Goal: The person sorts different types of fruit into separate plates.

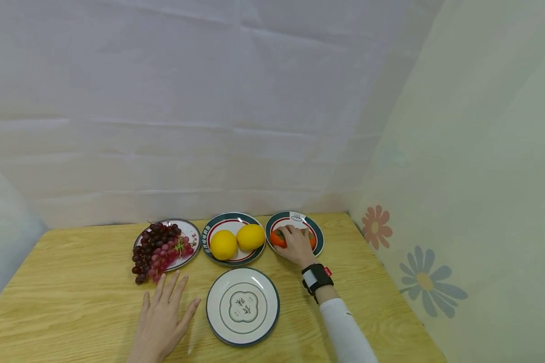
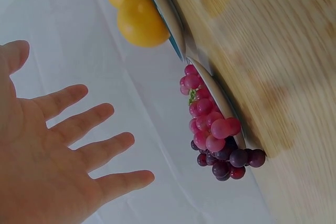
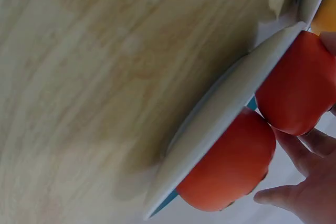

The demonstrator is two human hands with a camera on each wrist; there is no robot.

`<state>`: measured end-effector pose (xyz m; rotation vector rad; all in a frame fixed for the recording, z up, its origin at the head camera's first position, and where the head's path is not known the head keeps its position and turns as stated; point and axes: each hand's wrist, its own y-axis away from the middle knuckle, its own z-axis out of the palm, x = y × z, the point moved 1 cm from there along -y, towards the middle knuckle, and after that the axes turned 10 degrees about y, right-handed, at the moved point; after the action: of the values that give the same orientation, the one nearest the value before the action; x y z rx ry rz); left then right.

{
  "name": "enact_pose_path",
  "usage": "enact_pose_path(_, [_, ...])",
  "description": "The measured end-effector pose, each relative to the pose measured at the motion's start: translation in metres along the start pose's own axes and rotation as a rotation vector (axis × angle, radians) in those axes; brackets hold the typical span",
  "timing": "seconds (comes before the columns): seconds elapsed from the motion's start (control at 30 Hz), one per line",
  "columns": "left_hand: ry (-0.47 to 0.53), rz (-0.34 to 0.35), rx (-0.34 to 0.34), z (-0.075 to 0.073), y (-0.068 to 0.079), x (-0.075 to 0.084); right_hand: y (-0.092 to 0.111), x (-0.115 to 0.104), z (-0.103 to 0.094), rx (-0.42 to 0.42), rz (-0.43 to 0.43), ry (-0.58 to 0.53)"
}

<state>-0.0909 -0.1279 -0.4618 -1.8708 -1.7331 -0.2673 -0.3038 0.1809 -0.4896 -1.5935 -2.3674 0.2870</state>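
At the right-hand plate (image 1: pixel 318 233), my right hand (image 1: pixel 298 247) grips the left one of two red-orange persimmons. In the right wrist view, thumb and fingers lie on either side of this persimmon (image 3: pixel 296 85). It overlaps the plate's rim there, and the other persimmon (image 3: pixel 231 161) sits right beside it. My left hand (image 1: pixel 161 317) holds nothing, its fingers spread apart over the front left of the table. Nearest to its fingertips is a bunch of pink grapes (image 2: pixel 207 111), lying with dark purple grapes (image 1: pixel 147 249) on the left plate (image 1: pixel 192 231) and past its rim.
Between the two fruit plates stands a green-rimmed plate (image 1: pixel 218 222) with two yellow fruits (image 1: pixel 223 245). In front, a white plate (image 1: pixel 265 305) with a flower-shaped centre design rests on the wooden table (image 1: pixel 72 302). Pale cloth (image 1: pixel 186 126) hangs behind and at the sides.
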Motion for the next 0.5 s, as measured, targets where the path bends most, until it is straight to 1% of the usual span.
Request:
enact_pose_path(0.1, [-0.001,-0.002,-0.003,-0.0004,-0.0007,0.0004,0.0002,0.0012,0.0032,-0.012,0.015,-0.021])
enact_pose_path(0.37, [-0.009,-0.018,-0.025,-0.0022,-0.0029,0.0016,0.0012,0.0041,0.0052,-0.109,0.032,-0.055])
enact_pose_path(0.43, [-0.006,-0.021,-0.027,-0.0025,-0.0031,0.0016,0.0030,0.0043,0.0039,-0.116,0.032,-0.064])
enact_pose_path(0.5, [-0.001,-0.019,-0.025,-0.0028,-0.0032,0.0019,0.0068,0.0028,-0.0003,-0.105,0.029,-0.071])
